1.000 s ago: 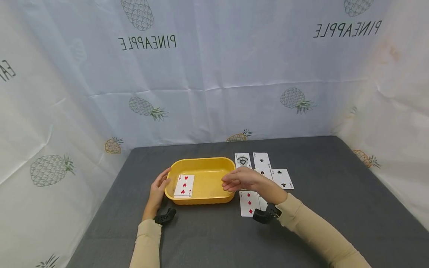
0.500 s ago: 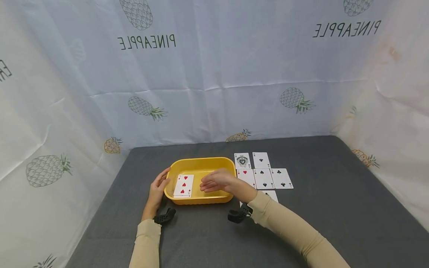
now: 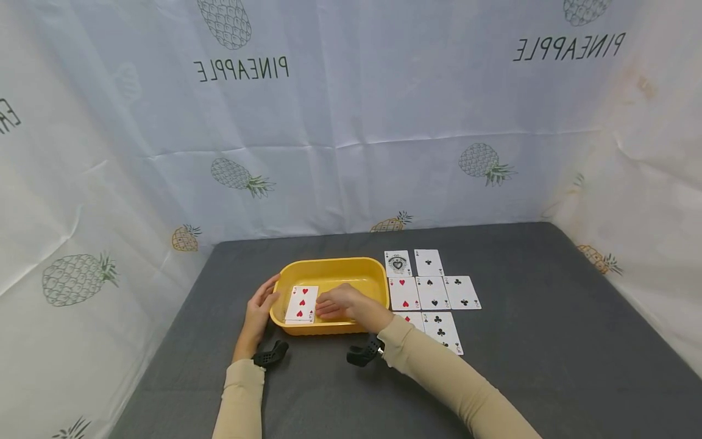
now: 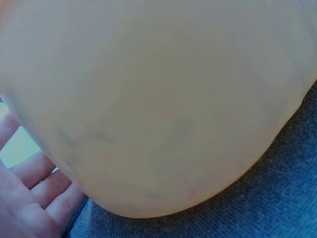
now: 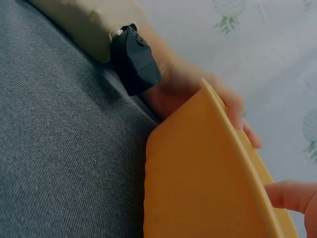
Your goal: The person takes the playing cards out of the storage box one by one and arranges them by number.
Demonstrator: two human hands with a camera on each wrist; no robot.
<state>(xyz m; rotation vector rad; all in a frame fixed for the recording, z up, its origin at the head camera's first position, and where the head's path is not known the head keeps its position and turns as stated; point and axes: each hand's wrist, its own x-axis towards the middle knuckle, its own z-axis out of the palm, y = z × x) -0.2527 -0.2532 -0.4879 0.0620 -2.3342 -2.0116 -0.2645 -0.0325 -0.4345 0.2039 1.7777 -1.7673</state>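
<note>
A yellow plastic tray (image 3: 351, 263) sits on the dark cloth. At its left end my left hand (image 3: 260, 311) grips the rim, thumb inside and fingers along the outer wall; the left wrist view shows those fingers (image 4: 47, 186) against the tray. Inside lies a three of hearts (image 3: 302, 300), with the edge of another card under it. My right hand (image 3: 341, 302) reaches over the tray's front right, its fingers loosely bent beside that card's right edge. I cannot tell whether they touch the card. In the right wrist view a right-hand finger (image 5: 292, 195) shows by the rim.
Right of the tray, face-up playing cards lie in rows: a card with an emblem (image 3: 397, 263) and an ace of clubs (image 3: 428, 263) at the back, several twos (image 3: 433, 293) in the middle, a three of clubs (image 3: 442, 332) in front. A red card (image 3: 412, 319) is partly covered by my right arm.
My right hand has moved left from the tray's right end to the three of hearts, and lower. More of the front-row cards shows. My left hand and the tray stay put.
</note>
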